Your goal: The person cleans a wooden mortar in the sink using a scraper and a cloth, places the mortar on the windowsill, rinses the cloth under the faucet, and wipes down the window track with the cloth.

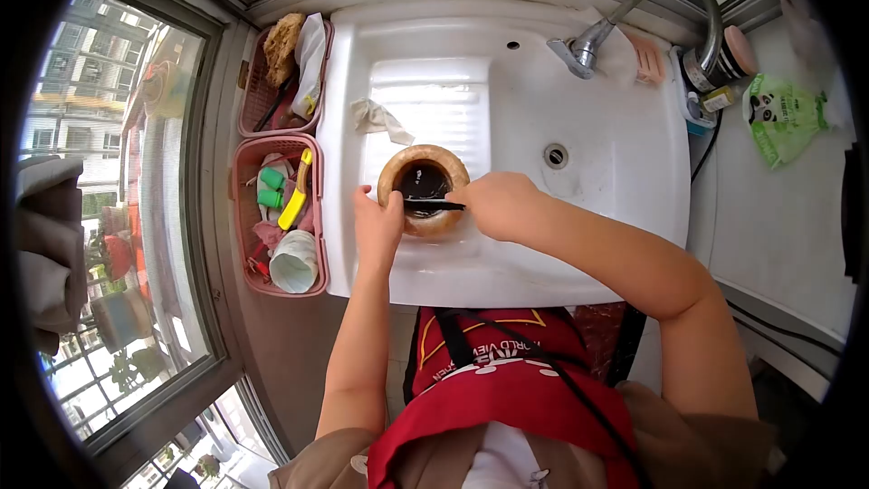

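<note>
A round tan pot (409,158) with a thick rim and dark liquid inside stands on the ribbed left part of the white sink (525,263). My right hand (496,206) is closed at the pot's right side, on the end of a thin dark tool (434,205) that lies across the opening. At the left side of the pot my left hand (378,217) has its thumb near the tool's other end and its fingers against the pot's outside. A crumpled whitish cloth (380,120) lies just behind the pot.
Two pink baskets (243,217) at the left hold a yellow-handled tool (297,195), green pieces and a white cup. A faucet (584,47) rises behind the drain (555,157). Farther right are jars, a cable and a green plastic bag (780,118). A window borders the far left.
</note>
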A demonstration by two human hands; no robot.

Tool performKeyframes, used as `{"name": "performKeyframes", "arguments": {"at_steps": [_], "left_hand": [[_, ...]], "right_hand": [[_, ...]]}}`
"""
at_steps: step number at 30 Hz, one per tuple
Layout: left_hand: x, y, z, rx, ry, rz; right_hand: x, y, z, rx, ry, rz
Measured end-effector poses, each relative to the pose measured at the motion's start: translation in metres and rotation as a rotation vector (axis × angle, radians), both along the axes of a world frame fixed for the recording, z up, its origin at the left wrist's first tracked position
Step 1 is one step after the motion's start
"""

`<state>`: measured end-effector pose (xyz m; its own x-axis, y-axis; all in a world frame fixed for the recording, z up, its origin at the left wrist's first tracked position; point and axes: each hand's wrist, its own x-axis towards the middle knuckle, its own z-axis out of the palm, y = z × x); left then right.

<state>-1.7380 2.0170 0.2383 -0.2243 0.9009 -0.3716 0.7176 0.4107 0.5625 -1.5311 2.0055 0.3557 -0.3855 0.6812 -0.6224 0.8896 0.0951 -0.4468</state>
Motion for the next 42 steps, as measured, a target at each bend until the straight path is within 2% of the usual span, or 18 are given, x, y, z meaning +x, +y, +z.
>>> {"name": "performKeyframes", "arguments": {"at_steps": [1, 3, 5, 7, 9, 13, 15, 19, 21, 27, 31, 36, 39, 42], "left_hand": [[0.0, 0.007, -0.004, 0.0, -0.002, 0.017], [-0.001, 0.017, -0.005, -0.082, -0.293, -0.065], [0.001, 0.01, 0.0, -0.075, -0.316, -0.054], [0.009, -0.001, 0.003, 0.118, -0.337, 0.002], [0.012, -0.007, 0.006, 0.148, -0.345, 0.03], [0.02, -0.018, 0.009, 0.256, -0.304, 0.052], [0.023, -0.022, 0.014, 0.271, -0.185, 0.04], [0.028, -0.025, 0.022, 0.242, -0.116, -0.009], [0.03, -0.025, 0.025, 0.253, -0.082, -0.019], [0.034, -0.024, 0.031, 0.256, -0.007, -0.085], [0.039, -0.022, 0.025, 0.338, 0.009, -0.097], [0.048, -0.025, 0.039, 0.327, 0.057, -0.173], [0.05, -0.024, 0.04, 0.312, 0.073, -0.183], [0.054, -0.027, 0.042, 0.291, 0.109, -0.2]], "right_hand": [[-0.003, -0.001, 0.0, 0.0, -0.002, 0.017], [-0.006, -0.004, 0.002, 0.144, -0.125, 0.062], [-0.004, 0.0, 0.001, 0.163, -0.163, 0.037], [-0.001, -0.002, 0.003, 0.183, -0.209, 0.003], [-0.006, -0.018, 0.013, 0.124, -0.115, 0.144], [0.001, -0.014, 0.011, 0.165, -0.186, 0.046], [0.002, -0.02, 0.004, 0.164, -0.176, -0.058], [0.003, -0.049, -0.001, 0.174, -0.127, 0.047], [0.009, -0.039, -0.001, 0.22, -0.325, -0.051], [0.004, -0.06, 0.008, 0.145, -0.212, 0.036], [0.009, -0.049, 0.01, 0.15, -0.307, -0.072], [0.005, -0.066, 0.021, 0.147, -0.208, 0.043], [0.023, -0.048, 0.01, 0.168, -0.287, -0.084], [0.019, -0.057, 0.008, 0.153, -0.278, -0.058]]}}
